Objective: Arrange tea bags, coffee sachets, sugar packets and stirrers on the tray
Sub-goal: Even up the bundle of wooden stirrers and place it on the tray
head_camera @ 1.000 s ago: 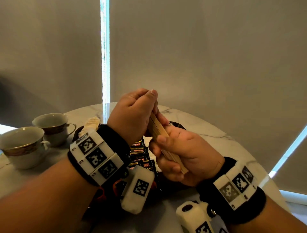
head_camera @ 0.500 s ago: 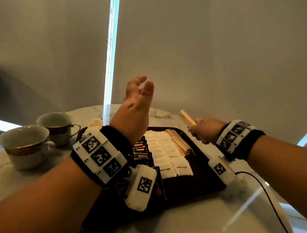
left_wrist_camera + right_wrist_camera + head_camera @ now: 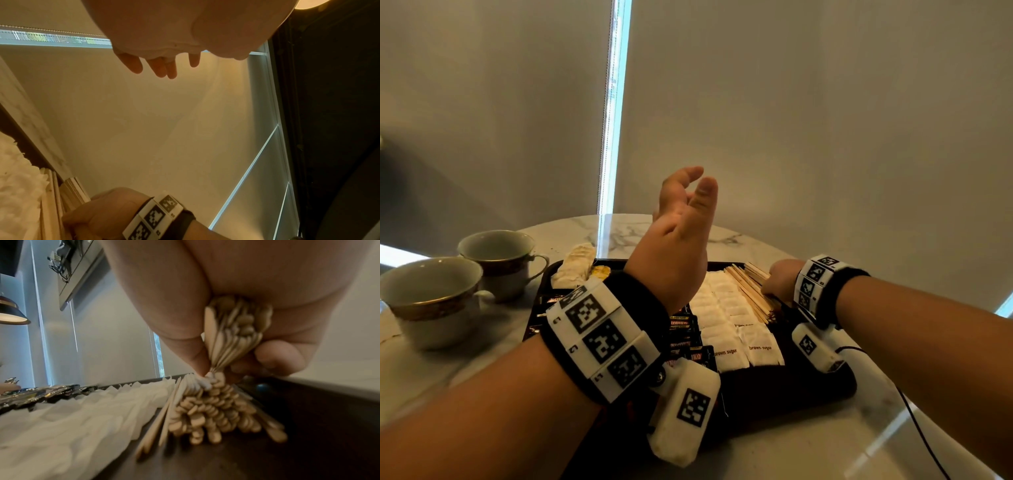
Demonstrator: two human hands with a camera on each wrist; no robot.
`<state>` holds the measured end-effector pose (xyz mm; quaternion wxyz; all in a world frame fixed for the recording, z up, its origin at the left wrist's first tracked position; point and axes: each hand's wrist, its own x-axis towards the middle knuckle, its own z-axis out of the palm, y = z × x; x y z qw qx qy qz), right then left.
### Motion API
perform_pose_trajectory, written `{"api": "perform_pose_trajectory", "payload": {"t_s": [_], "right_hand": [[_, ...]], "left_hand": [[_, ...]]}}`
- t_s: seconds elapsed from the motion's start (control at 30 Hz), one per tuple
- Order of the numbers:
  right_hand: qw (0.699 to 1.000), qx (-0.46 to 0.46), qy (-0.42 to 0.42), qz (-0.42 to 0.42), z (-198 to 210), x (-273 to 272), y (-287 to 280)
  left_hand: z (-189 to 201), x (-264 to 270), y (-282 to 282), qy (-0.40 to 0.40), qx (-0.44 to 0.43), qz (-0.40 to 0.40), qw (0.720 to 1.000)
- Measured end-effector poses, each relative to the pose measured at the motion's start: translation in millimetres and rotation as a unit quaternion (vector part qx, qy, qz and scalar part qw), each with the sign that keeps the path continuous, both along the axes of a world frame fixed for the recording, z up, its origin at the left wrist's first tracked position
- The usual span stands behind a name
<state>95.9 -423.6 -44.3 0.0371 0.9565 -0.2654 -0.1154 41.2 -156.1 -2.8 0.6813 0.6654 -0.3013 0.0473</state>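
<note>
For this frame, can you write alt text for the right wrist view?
The right hand grips a bundle of flat wooden stirrers just above a pile of more stirrers lying on the dark tray. White paper sugar packets lie to the left, dark sachets beyond them.

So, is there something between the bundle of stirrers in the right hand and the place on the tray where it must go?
Nothing visible. The right hand holds the bundle directly over the stirrers already lying on the tray.
</note>
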Motion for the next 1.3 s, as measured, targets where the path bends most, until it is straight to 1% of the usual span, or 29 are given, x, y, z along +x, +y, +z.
{"api": "perform_pose_trajectory", "payload": {"t_s": [0.33, 0.53, 0.77, 0.87, 0.9, 0.97, 1.0, 1.07, 1.13, 1.17, 1.23, 1.3], "right_hand": [[1.000, 0.009, -0.010, -0.014, -1, 3, -2], [0.998, 0.026, -0.055, -0.022, 2, 3, -5], [0.990, 0.082, -0.111, -0.030, 6, -1, -11], [0.993, 0.066, -0.087, -0.039, 11, -7, -10], [0.991, 0.080, -0.094, -0.050, 12, -10, -10], [0.983, 0.125, -0.113, -0.067, 12, -16, -17], [0.978, 0.148, -0.125, -0.082, 12, -21, -22], [0.963, 0.191, -0.151, -0.111, 10, -33, -34], [0.949, 0.236, -0.159, -0.134, 8, -48, -42], [0.945, 0.258, -0.148, -0.138, 7, -55, -45], [0.942, 0.293, -0.095, -0.134, 5, -71, -47], [0.941, 0.310, -0.044, -0.127, 3, -84, -46]], "left_hand": [[-1, -1, -1, -0.001, 0.005, -0.003, 1.000], [-2, -2, -2, 0.005, 0.017, -0.007, 1.000], [-5, -2, -5, 0.014, 0.016, -0.007, 1.000], [-5, -5, -5, 0.020, 0.025, -0.003, 0.999], [-4, -7, -6, 0.019, 0.031, -0.002, 0.999], [-3, -10, -8, 0.036, 0.033, -0.027, 0.998], [-3, -13, -9, 0.069, 0.022, -0.064, 0.995], [-4, -23, -14, 0.155, 0.009, -0.162, 0.974], [-9, -35, -21, 0.218, 0.063, -0.238, 0.944], [-13, -41, -25, 0.243, 0.098, -0.269, 0.927], [-22, -53, -32, 0.292, 0.150, -0.324, 0.887], [-32, -62, -38, 0.336, 0.182, -0.353, 0.854]]}}
